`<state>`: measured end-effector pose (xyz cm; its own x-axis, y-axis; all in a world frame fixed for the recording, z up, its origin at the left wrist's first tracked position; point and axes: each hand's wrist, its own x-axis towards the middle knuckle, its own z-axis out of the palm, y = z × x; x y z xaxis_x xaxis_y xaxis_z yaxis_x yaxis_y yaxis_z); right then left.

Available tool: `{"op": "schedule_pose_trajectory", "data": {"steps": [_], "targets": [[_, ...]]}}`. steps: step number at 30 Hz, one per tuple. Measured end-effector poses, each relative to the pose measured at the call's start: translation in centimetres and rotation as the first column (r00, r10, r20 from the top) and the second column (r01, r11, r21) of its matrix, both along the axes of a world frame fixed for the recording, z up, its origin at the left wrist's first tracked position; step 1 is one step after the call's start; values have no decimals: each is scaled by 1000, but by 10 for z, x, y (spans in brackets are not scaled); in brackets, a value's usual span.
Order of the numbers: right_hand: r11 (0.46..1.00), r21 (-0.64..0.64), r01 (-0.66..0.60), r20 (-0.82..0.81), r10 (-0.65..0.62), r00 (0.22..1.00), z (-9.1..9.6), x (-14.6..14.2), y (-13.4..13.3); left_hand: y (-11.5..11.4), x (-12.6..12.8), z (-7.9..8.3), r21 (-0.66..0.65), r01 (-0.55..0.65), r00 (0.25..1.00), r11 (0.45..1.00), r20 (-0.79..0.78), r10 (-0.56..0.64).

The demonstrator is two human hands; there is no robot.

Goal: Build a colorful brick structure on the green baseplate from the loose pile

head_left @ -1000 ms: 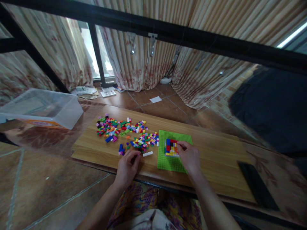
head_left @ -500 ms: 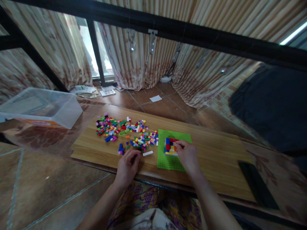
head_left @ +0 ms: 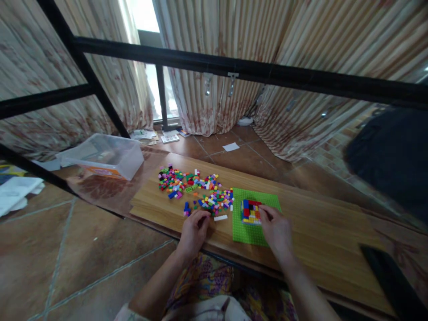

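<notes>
A square structure of red, blue, yellow, white and orange toy bricks (head_left: 246,210) stands on the green baseplate (head_left: 241,233). My right hand (head_left: 277,228) is at its right side, thumb and forefinger pinched together against the upper right edge. Whatever small piece may be between those fingertips is hidden. Left of the baseplate, my left hand (head_left: 194,234) hovers low over the board with its fingertips closed. What they hold, if anything, is too small to name. Just right of those fingertips lies a long white brick (head_left: 220,218). A blue brick (head_left: 187,207) lies beyond the left hand.
Loose bricks of many colours (head_left: 214,199) spread over the wooden board (head_left: 321,232) left of the baseplate. A clear plastic bin (head_left: 130,158) stands at the far left. A dark flat object (head_left: 384,272) lies at the right end. Black metal bars (head_left: 187,58) cross in front of the curtains.
My view has turned left, so everything appears shifted to the right. Both hands keep nearly the same places relative to the baseplate and the loose bricks.
</notes>
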<state>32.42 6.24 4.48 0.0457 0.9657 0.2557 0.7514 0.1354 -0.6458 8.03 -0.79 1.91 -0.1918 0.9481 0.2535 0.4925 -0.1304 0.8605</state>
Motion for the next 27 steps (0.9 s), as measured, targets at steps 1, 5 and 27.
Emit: {"op": "schedule_pose_trajectory", "data": {"steps": [1, 5, 27], "targets": [[1000, -5, 12, -24, -12, 1000, -1, 1, -4, 0, 0, 0, 17, -3, 1000, 1000, -4, 3], [998, -53, 45, -87, -49, 995, 0, 2, -21, 2, 2, 1, 81, -3, 1000, 997, -15, 4], [980, 128, -150, 268, 111, 957, -49, 32, -87, 24, -32, 11, 29, -101, 856, 994, -507, 102]]}}
